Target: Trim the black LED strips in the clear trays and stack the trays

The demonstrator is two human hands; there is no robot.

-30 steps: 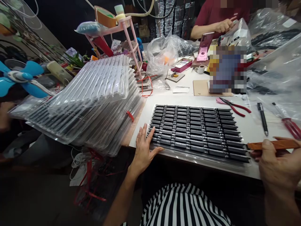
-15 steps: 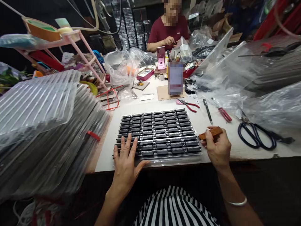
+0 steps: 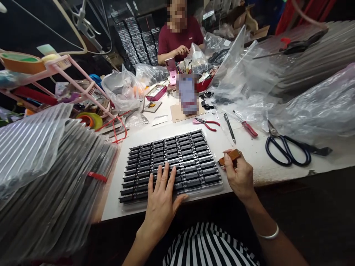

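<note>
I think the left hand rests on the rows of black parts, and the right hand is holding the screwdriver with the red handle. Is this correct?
Not quite. The head view shows the right hand holding an orange-brown object; the red-handled screwdriver lies on the table. The left hand does rest on the rows of black parts.

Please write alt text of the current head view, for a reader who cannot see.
A left hand rests on rows of black strips in a clear tray; the right hand holds a brown object beside them. Pliers, a pen, a screwdriver and scissors lie nearby; a person is opposite.
</note>
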